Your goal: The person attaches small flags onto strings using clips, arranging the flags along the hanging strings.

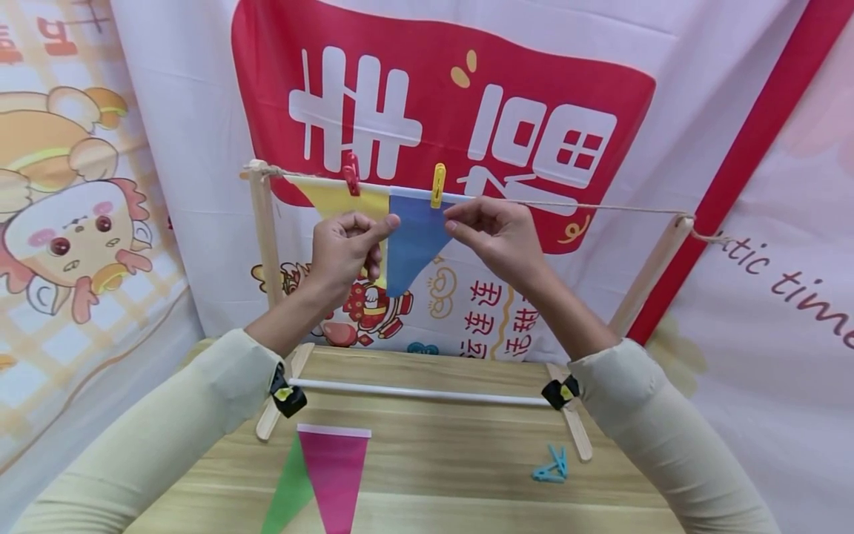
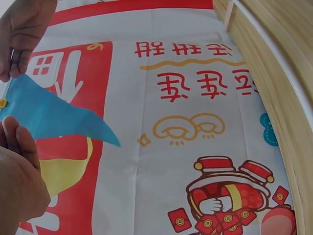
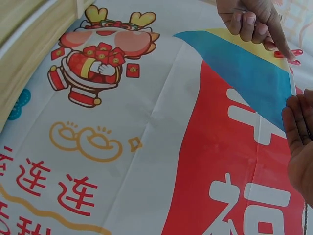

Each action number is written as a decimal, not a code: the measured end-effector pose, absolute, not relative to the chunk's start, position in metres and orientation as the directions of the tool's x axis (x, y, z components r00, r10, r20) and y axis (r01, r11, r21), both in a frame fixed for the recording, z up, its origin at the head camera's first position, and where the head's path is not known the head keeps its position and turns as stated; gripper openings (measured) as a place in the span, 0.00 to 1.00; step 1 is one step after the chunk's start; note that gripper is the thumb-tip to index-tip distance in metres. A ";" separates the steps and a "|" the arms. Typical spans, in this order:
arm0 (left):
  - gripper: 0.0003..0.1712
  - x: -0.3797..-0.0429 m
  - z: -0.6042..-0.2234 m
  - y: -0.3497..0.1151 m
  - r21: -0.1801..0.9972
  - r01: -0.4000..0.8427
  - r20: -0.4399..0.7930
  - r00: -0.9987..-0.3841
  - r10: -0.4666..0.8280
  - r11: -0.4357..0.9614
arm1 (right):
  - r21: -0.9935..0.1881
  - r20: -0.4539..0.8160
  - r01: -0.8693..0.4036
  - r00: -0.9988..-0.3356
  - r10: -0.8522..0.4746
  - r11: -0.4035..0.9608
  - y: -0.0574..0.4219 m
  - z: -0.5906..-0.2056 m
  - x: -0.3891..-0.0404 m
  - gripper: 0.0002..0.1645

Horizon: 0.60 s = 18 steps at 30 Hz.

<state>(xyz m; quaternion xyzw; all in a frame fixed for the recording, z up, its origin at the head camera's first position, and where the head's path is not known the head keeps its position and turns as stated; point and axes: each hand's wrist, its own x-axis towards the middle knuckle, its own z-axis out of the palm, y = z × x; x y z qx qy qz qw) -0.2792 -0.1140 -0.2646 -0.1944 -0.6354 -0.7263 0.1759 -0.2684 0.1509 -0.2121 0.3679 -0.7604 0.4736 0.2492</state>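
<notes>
A blue triangular pennant (image 1: pixel 414 245) hangs from the string under a yellow clothespin (image 1: pixel 438 185). My right hand (image 1: pixel 497 233) has its thumb and fingertips at the pennant's upper right corner, which it appears to pinch. My left hand (image 1: pixel 350 248) is in front of the seam between the blue pennant and a yellow pennant (image 1: pixel 320 196). Its fingers are loosely bent, the thumb tip is near the blue edge, and no held thing shows. Above it, a red clothespin (image 1: pixel 351 174) clips the yellow pennant, partly hidden by that hand.
A string (image 1: pixel 600 208) runs between two wooden posts (image 1: pixel 262 230), joined low down by a white rod (image 1: pixel 420 392). On the wooden table (image 1: pixel 454 460) lie a pink pennant (image 1: pixel 336 475), a green pennant (image 1: pixel 290 489) and light-blue clothespins (image 1: pixel 552 467). A printed cloth (image 1: pixel 200 111) hangs behind.
</notes>
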 end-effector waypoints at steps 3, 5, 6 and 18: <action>0.23 -0.279 -0.267 -0.115 0.861 0.493 0.496 -0.868 -0.007 -0.126 | -0.543 0.724 -0.790 -0.612 -0.319 0.283 0.152 -0.215 -0.268 0.16; 0.24 -0.279 -0.268 -0.116 0.867 0.484 0.486 -0.874 -0.008 -0.119 | -0.550 0.721 -0.787 -0.616 -0.317 0.280 0.153 -0.216 -0.269 0.16; 0.24 -0.279 -0.269 -0.117 0.870 0.480 0.482 -0.876 -0.010 -0.114 | -0.555 0.717 -0.784 -0.621 -0.317 0.279 0.154 -0.217 -0.269 0.15; 0.31 -0.278 -0.276 -0.118 0.874 0.476 0.477 -0.879 -0.013 -0.094 | -0.566 0.699 -0.764 -0.644 -0.310 0.310 0.164 -0.230 -0.270 0.15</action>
